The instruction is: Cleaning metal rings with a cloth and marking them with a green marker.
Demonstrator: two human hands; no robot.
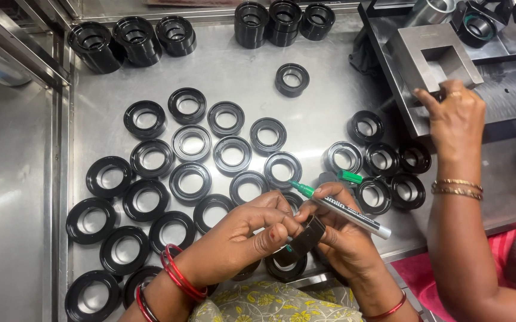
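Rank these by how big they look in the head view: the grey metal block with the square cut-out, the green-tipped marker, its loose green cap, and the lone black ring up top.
1. grey metal block
2. marker, nearer the camera, so unsure
3. lone black ring
4. green cap

A printed label is showing on the white barrel of the green-tipped marker (341,209), lying near the metal table's (323,89) front edge; no packages, signs or screens.
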